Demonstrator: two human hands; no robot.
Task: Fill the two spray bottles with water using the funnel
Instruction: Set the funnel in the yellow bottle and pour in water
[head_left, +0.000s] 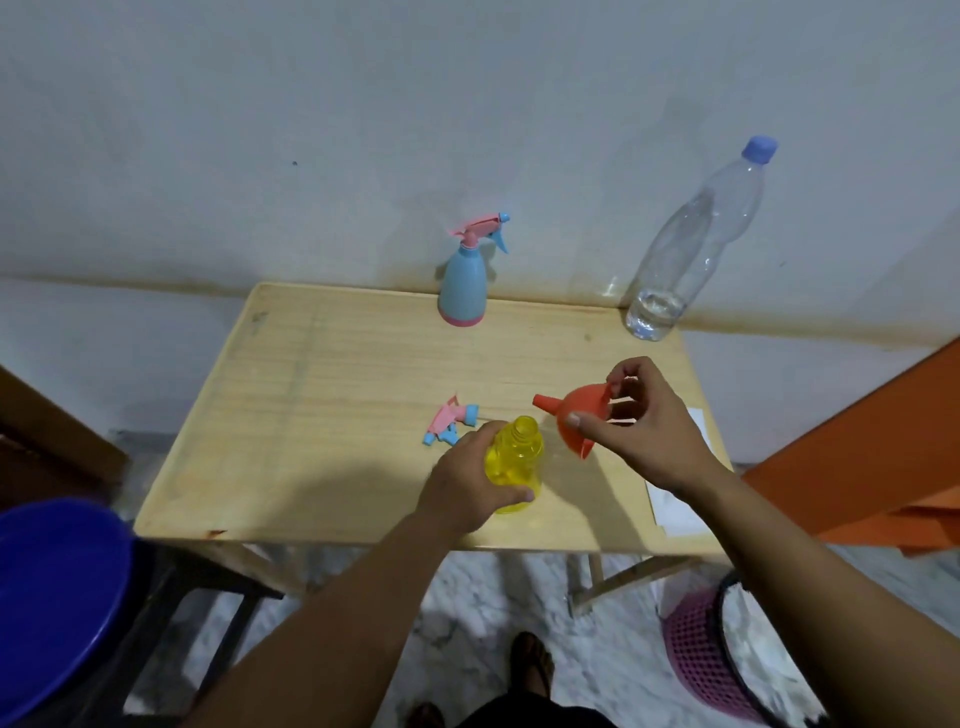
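Near the table's front edge, left hand (470, 475) grips the light yellow bottle (514, 462) while right hand (644, 431) pinches the soft-looking funnel (576, 415) by its rim.

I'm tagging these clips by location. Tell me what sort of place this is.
Probably a room in a home, not a workshop or lab. A small wooden folding table stands against a plain painted wall, on a marble-patterned floor, with a pink plastic basket beside it.

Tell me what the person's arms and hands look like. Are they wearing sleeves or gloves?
Both forearms are bare, with no sleeves in view. The left hand and right hand have no gloves, and I see no rings, watch or bracelets on either.
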